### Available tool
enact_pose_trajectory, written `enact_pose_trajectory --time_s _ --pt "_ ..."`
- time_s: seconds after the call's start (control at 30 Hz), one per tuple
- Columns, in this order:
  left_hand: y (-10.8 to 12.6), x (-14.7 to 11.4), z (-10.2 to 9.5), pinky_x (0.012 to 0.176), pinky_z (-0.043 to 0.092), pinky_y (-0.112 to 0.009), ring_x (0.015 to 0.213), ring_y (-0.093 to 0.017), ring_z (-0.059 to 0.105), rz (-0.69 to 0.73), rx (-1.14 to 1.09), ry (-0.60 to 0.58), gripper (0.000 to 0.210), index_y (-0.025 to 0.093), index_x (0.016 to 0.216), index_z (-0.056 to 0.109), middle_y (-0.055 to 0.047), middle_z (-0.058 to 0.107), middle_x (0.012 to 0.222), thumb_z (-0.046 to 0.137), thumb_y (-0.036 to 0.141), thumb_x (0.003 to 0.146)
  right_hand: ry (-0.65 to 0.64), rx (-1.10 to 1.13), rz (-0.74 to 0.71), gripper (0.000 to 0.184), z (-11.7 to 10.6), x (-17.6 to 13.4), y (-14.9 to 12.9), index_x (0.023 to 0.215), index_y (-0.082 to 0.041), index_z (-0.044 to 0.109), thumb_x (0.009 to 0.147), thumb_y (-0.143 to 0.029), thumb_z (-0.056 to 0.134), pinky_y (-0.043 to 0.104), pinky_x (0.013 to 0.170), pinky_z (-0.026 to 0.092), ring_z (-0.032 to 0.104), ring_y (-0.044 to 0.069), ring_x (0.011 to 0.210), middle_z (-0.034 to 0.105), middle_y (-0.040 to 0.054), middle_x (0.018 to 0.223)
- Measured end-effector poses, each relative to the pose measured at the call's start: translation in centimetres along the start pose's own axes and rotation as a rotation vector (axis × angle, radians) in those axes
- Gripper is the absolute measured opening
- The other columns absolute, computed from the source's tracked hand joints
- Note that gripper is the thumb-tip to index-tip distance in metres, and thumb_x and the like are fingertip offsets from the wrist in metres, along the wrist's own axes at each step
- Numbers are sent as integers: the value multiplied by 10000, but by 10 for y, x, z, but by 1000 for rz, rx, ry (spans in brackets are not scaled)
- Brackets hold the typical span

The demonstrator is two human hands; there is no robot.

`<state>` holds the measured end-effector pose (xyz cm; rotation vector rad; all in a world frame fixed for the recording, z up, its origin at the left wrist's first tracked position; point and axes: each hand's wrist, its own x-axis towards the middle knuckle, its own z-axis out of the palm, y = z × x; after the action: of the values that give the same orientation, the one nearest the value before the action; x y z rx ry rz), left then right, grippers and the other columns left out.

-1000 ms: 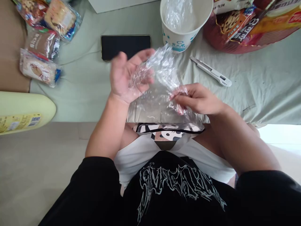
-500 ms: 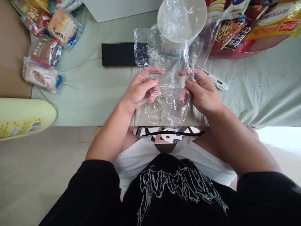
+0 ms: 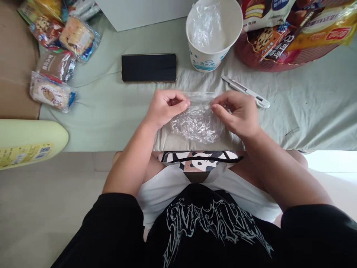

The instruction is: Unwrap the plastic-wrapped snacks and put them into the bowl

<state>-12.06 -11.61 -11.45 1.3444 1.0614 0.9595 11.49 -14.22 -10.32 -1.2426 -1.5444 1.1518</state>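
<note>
A clear, crinkled plastic bag is stretched between my two hands, close to the table's front edge. My left hand pinches its upper left side between thumb and fingers. On the other side, my right hand pinches the upper right part the same way. Just beyond my right hand lies a white utility knife, set at a slant on the cloth. A white paper bucket with blue print stands behind the bag, with crumpled clear plastic inside.
A black phone lies left of the bucket. A red basket of packaged snacks stands at the back right. Wrapped snacks lie at the left beside a brown cardboard box and a pale yellow bottle. A white box is behind.
The bag's upper part, which stood up in front of the bucket and phone, has been folded down toward me. My fingers have closed in on the folded edge.
</note>
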Motion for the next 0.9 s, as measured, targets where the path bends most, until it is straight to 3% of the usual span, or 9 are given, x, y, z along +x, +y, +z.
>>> enact_pose_trajectory --time_s 0.07,0.13,0.27,0.37,0.43,0.57,0.77,0.83,0.9 --pt "0 0 1 626 538 -287 754 -171 689 -4 -36 30 305 216 737 680 -36 722 823 918 391 658 37 61 -42 443 6 1 9 991 -291 646 746 -610 830 354 680 549 659 191 750 701 4 826" --pt "0 2 0 656 559 -283 819 -180 721 3 -126 81 358 252 890 677 -14 716 909 923 346 648 37 132 -48 518 10 3 20 1105 -318 596 748 -616 825 336 653 538 660 175 729 680 -26 826" --pt "0 4 -2 698 595 -299 910 -198 759 -38 -237 113 514 363 1167 624 18 719 1022 874 370 717 91 179 -29 411 11 6 32 1043 -294 600 815 -587 777 350 678 544 668 179 751 621 -29 795" --pt "-3 3 3 651 611 -327 880 -244 769 -102 -200 -32 388 296 1086 683 -13 745 911 847 358 740 164 155 -36 356 9 7 30 972 -278 606 859 -593 726 376 728 567 679 202 831 624 -4 832" --pt "-4 2 9 614 611 -329 810 -247 766 -139 -199 -90 264 237 976 709 -31 739 817 813 350 762 122 147 -9 367 8 6 24 981 -277 604 849 -594 733 375 724 573 675 204 833 641 2 863" --pt "-2 1 12 548 584 -282 645 -175 714 -197 -197 -39 178 227 953 705 3 686 691 723 350 826 -55 178 110 317 8 2 13 897 -260 586 837 -518 759 324 577 510 598 164 631 613 -16 729" --pt "5 -2 -2 408 461 -229 452 -115 571 -203 -236 -42 303 280 998 682 63 540 553 788 452 772 -35 422 212 241 9 3 1 967 -292 605 819 -456 701 301 457 375 437 142 450 550 -54 586" --pt "6 -3 -7 410 460 -254 464 -125 571 -161 -260 -43 318 272 891 673 47 529 566 819 507 735 -78 466 197 283 6 4 -2 866 -277 604 812 -551 653 338 495 424 505 173 491 560 -20 608" --pt "6 -2 -11 448 488 -288 522 -149 601 -132 -236 -44 321 249 768 653 17 540 595 812 527 738 -139 444 183 441 3 5 -4 801 -268 604 825 -703 540 396 573 494 607 227 594 580 21 651"
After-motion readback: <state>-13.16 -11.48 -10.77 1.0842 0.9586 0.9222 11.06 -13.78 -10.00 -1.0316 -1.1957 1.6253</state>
